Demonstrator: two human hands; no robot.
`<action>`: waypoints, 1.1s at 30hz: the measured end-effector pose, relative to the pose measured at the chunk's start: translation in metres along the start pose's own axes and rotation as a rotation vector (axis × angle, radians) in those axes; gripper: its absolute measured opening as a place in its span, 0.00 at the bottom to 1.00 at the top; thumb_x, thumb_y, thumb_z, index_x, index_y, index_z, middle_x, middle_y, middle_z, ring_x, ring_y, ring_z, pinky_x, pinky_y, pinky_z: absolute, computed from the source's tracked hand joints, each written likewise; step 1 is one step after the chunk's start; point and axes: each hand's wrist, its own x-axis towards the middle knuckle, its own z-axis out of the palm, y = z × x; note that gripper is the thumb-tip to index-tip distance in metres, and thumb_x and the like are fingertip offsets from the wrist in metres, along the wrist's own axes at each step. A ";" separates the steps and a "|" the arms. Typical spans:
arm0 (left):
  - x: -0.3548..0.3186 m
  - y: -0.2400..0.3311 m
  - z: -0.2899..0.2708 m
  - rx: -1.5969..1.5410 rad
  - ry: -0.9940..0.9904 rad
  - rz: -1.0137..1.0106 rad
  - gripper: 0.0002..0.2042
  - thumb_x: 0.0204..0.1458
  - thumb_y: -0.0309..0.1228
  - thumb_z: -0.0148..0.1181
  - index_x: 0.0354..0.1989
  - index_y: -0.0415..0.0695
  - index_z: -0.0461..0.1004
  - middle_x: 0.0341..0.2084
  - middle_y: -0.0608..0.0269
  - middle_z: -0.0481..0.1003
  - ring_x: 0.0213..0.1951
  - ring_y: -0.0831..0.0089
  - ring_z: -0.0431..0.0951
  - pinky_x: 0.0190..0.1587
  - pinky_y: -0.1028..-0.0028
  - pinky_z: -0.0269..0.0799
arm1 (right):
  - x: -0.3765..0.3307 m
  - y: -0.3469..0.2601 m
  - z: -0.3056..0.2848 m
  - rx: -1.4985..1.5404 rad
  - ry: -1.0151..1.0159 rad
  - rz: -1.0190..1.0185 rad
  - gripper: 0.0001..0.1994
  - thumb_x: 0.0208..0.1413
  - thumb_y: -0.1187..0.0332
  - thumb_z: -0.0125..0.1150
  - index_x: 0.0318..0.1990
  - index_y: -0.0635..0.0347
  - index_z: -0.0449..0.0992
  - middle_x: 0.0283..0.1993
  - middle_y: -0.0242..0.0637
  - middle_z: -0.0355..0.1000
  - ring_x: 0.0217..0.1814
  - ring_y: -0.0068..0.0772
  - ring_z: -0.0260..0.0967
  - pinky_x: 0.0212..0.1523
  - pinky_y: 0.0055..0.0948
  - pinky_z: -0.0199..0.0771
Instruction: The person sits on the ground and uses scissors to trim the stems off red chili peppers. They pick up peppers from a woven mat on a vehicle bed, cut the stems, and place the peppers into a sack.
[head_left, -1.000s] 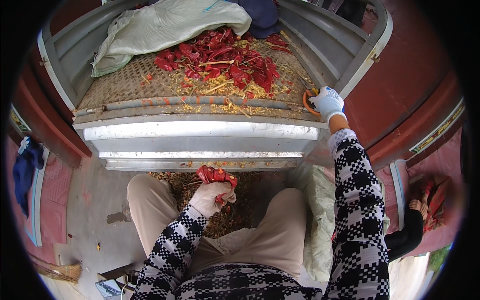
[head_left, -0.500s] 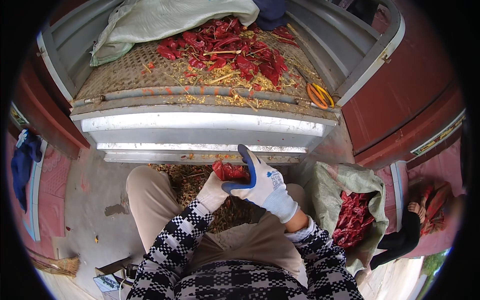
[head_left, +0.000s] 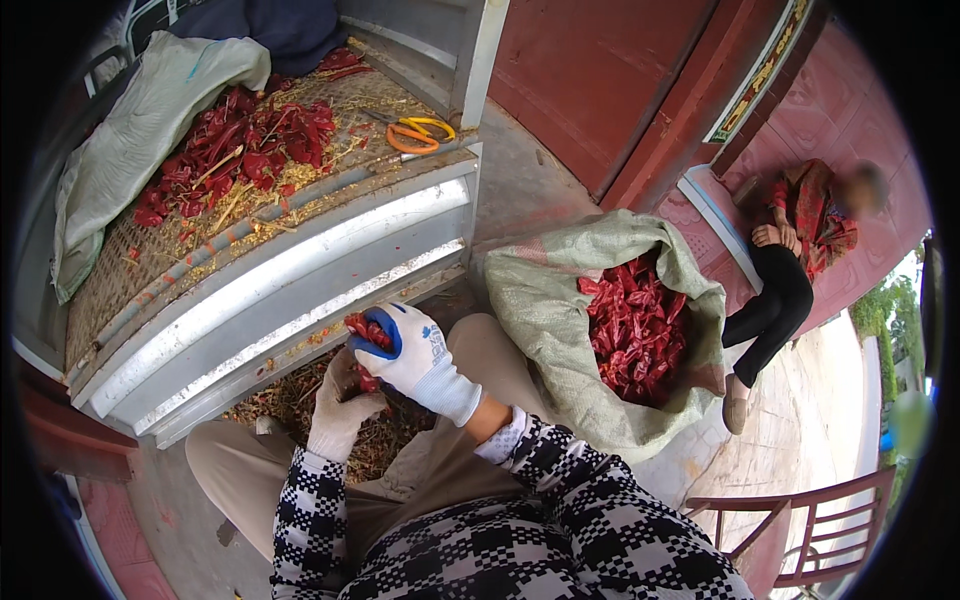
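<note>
Soft, even daylight with faint shadows; mild glare on the metal rail point(head_left: 290, 270) toward ten o'clock; fisheye bending and black vignette all round.

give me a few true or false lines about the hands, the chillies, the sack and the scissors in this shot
1. Both gloved hands meet on a bunch of dried red chillies above the lap. True: the right hand and the left hand both grip it.
2. The green woven sack is empty. False: it lies open with red chillies inside.
3. The scissors are in the right hand. False: they lie on the mesh tray, near its corner.
4. A pile of red chillies lies on the mesh tray. True.
5. Another person sits at the right. True.
</note>
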 end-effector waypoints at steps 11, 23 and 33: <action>-0.002 -0.021 0.002 1.125 -0.176 -0.173 0.24 0.46 0.34 0.59 0.55 0.47 0.70 0.38 0.56 0.79 0.44 0.56 0.78 0.48 0.62 0.72 | -0.052 0.025 -0.246 -0.211 0.916 0.082 0.19 0.47 0.69 0.64 0.48 0.64 0.74 0.45 0.44 0.73 0.45 0.37 0.71 0.48 0.32 0.70; -0.020 -0.064 -0.008 1.366 -0.309 -0.180 0.14 0.49 0.43 0.56 0.41 0.52 0.80 0.37 0.59 0.79 0.43 0.59 0.78 0.46 0.61 0.72 | -0.090 0.063 -0.150 -0.355 0.329 -0.016 0.16 0.48 0.66 0.61 0.45 0.59 0.76 0.43 0.46 0.74 0.45 0.49 0.71 0.46 0.43 0.70; -0.036 -0.083 -0.012 1.510 -0.462 -0.177 0.17 0.53 0.40 0.49 0.49 0.56 0.78 0.44 0.56 0.78 0.46 0.58 0.77 0.49 0.62 0.73 | -0.077 0.066 0.062 -0.407 -0.836 0.058 0.15 0.56 0.56 0.50 0.41 0.55 0.77 0.40 0.49 0.76 0.43 0.51 0.74 0.45 0.46 0.72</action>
